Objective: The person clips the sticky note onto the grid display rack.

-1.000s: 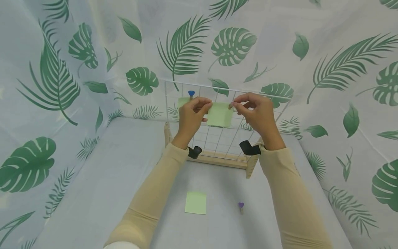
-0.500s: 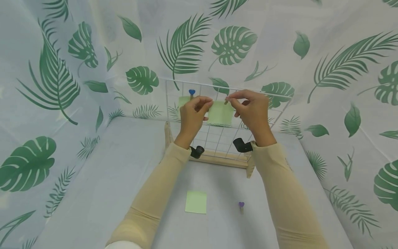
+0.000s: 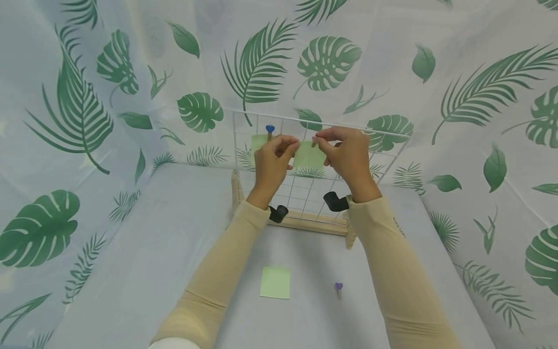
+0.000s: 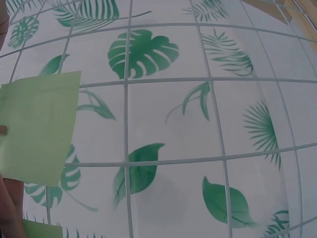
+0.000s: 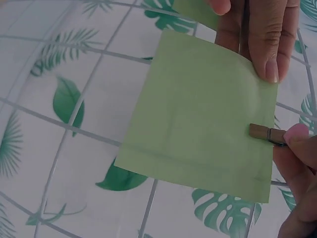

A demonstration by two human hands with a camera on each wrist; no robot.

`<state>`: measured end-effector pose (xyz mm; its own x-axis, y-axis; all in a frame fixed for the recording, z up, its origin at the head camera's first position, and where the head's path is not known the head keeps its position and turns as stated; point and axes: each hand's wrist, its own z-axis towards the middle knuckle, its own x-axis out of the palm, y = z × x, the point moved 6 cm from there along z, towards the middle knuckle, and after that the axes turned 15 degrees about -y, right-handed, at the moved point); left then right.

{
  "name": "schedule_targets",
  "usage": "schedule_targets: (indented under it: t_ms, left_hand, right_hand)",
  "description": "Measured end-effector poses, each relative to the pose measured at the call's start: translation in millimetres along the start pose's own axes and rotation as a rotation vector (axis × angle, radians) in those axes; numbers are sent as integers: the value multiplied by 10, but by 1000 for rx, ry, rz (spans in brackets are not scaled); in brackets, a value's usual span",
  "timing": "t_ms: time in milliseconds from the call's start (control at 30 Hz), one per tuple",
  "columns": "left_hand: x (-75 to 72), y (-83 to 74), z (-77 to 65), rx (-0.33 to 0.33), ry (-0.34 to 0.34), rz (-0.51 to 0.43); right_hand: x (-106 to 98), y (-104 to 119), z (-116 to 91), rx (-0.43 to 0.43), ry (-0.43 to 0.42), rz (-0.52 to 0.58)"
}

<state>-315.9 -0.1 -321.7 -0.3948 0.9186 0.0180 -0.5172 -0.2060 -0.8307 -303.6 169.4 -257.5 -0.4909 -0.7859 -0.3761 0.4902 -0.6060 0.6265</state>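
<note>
A light green paper note (image 3: 309,156) lies against the white wire grid rack (image 3: 301,194), near its top. My left hand (image 3: 271,162) pinches the note's upper left corner between thumb and fingers. With my right hand (image 3: 348,151) I pinch a small wooden clothespin (image 5: 260,131) with a pink end, its jaws over the note's top edge. Beside my left hand, a second green note (image 3: 257,142) hangs on the rack under a clothespin with a blue heart (image 3: 270,129), partly hidden by that hand. In the left wrist view the held note (image 4: 39,126) shows at the left.
On the table in front of the rack lie a flat green note (image 3: 275,282) and a clothespin with a purple heart (image 3: 338,287). The rack stands on a wooden base (image 3: 309,224). Behind it hangs a leaf-patterned cloth (image 3: 329,63).
My right hand has moved left with the clothespin, from the note's upper right corner to nearer the middle of its top edge. My left hand has stayed almost still.
</note>
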Motion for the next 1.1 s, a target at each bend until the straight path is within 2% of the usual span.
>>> schedule_targets:
  t_ms: [100,333,433,733,967,1100]
  left_hand:
    - [-2,4,0,9,-5,11]
    - [-11,1,-8,35,-10,14]
    - [-16,1,-14,50,-15,12]
    - [-61,-24,-36,112,-37,1]
    - [-119,-15,-40,203,-62,14]
    - [-160,-8,-59,220,-58,5]
  right_hand:
    - [5,13,-11,-10,-31,-32]
    - [-52,68,-42,-115,-206,-118]
    - [-73,76,-51,-144,-234,-128]
    - [-101,29,-80,-180,-219,-76]
    - [-128,-56,-119,-71,-155,87]
    - [-139,-101,-160,-35,-129,174]
